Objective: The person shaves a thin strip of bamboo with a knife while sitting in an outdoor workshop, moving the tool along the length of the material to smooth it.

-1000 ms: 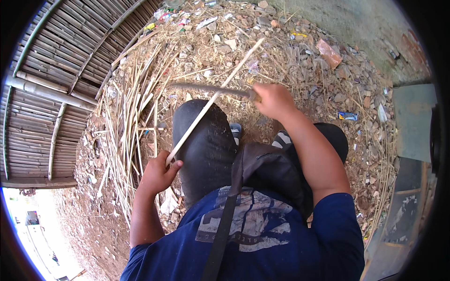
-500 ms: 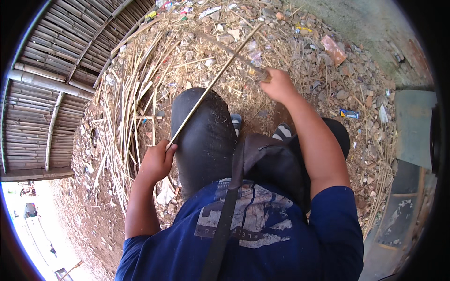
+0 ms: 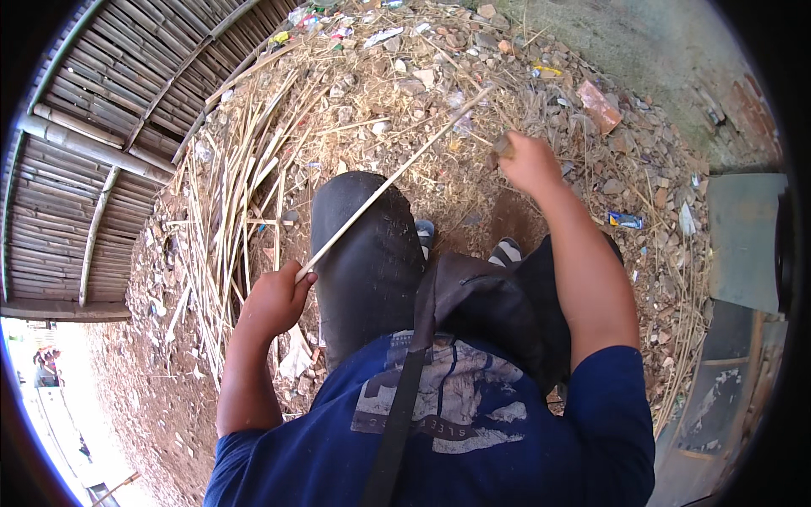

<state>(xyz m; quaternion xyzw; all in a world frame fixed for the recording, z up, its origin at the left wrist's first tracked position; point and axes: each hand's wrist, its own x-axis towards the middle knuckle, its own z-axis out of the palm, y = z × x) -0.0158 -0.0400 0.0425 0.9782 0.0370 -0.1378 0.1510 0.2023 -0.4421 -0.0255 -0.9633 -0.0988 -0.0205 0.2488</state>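
My left hand (image 3: 277,297) is closed round the near end of a long, pale bamboo strip (image 3: 380,193). The strip slants up and to the right across my left knee (image 3: 359,203), its far end above the littered ground. Off to the right of that far end, my right hand (image 3: 532,165) is closed round the handle of a long-bladed knife (image 3: 503,147). Only the brownish handle end shows clearly; the blade is too blurred to make out. The knife handle and the strip are apart.
A heap of split bamboo strips (image 3: 232,198) lies left of my knee, beside a bamboo slat wall (image 3: 72,224). Shavings, stones and rubbish cover the ground, with a brick piece (image 3: 598,108) at the far right. A grey-green panel (image 3: 745,241) stands on the right.
My right hand has moved right and slightly nearer, drawing the knife off from the strip it crossed. The strip's far end has swung right and down; my left hand keeps its grip.
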